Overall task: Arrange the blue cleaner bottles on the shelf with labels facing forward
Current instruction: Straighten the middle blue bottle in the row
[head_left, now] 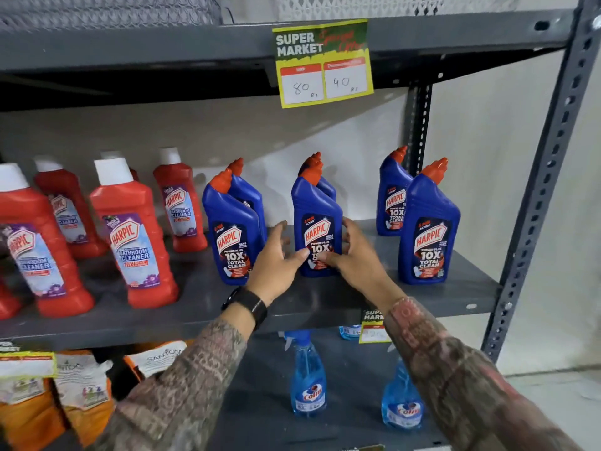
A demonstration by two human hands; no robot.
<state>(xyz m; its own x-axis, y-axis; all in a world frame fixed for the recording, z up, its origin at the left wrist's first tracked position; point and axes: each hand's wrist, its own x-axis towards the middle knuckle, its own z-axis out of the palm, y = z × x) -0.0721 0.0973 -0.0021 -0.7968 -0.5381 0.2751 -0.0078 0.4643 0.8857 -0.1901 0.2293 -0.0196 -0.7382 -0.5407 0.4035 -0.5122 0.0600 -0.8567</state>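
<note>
Both hands are cupping the middle blue bottle (317,222) low on its body, left hand (276,260) w/ thumb across the label, right hand (353,255) w/ fingers curled round the other side. It's standing upright on the grey shelf (325,297), long axis vertical, label facing fwd, orange spout leaning back-right. Another bottle is sitting right behind it, prob. touching. Left blue pair (232,236) and right blue pair (426,229) are standing upright too, labels fwd. Red bottles (130,236) are filling the left end
</note>
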